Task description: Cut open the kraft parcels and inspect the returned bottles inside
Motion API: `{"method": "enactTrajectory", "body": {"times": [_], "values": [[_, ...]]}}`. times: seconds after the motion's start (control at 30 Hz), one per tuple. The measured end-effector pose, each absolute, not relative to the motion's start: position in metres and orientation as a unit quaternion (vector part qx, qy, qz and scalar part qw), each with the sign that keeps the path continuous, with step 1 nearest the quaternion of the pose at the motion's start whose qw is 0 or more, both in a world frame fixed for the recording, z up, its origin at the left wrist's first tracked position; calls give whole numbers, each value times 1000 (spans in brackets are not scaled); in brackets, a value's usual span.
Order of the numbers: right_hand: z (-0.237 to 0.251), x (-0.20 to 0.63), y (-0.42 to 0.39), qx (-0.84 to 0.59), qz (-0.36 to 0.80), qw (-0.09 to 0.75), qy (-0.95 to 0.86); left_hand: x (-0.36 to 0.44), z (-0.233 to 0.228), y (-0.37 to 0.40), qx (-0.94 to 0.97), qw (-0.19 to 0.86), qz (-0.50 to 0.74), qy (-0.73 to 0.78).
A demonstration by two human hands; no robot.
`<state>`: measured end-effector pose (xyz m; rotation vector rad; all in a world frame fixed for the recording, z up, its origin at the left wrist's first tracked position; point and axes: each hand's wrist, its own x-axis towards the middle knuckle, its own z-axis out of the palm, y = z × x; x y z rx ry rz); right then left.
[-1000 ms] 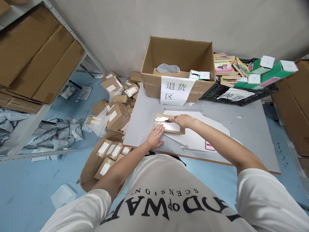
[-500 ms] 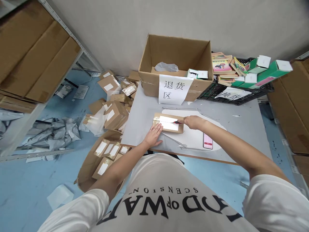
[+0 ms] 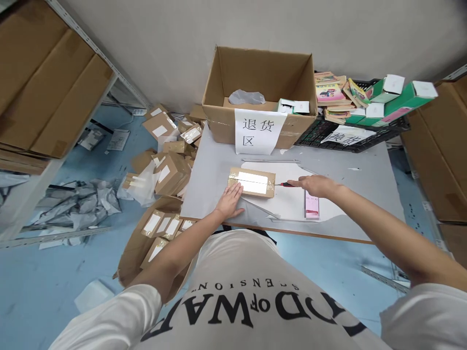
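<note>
The left hand point(image 3: 229, 200) lies flat and open, palm down, its fingers point(image 3: 236, 190) spread against the near left edge of a small taped cardboard parcel point(image 3: 251, 182) just above the middle of the frame, its forearm running down and left toward the white shirt; the right hand point(image 3: 314, 185) is closed around a red-handled cutter point(image 3: 285, 184), whose tip points left and sits just off the parcel's right end, the right arm stretched out long from the lower right corner. The parcel rests on a white sheet point(image 3: 288, 204) spread over the grey surface point(image 3: 365, 194); a pink phone point(image 3: 311, 207) lies just below the right hand. Behind, at the upper middle, stands an open carton point(image 3: 260, 78) with a paper sign point(image 3: 257, 131) hung on its front; to its right a black crate point(image 3: 350, 136) carries books point(image 3: 330, 95) and green boxes point(image 3: 397, 99). At the left, small labelled parcels point(image 3: 170, 165) are heaped on the blue floor point(image 3: 44, 287); flattened cardboard point(image 3: 44, 87) lies on a shelf at the upper left.
</note>
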<state>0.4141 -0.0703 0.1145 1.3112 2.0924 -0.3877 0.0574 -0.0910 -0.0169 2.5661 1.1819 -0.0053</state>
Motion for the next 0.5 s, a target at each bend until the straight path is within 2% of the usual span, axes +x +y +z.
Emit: {"method": "enactTrajectory", "body": {"times": [0.1,0.27,0.5], "values": [[111,444,-91,524,-164,319,773,57,-18,-91,899,156,7,408],[100,470,-138,614,-173,216,739,57,-20,-91,899,154,20,410],[34,446,-174,708,-167,132,674,59,-20,-93,900,145,11,412]]}}
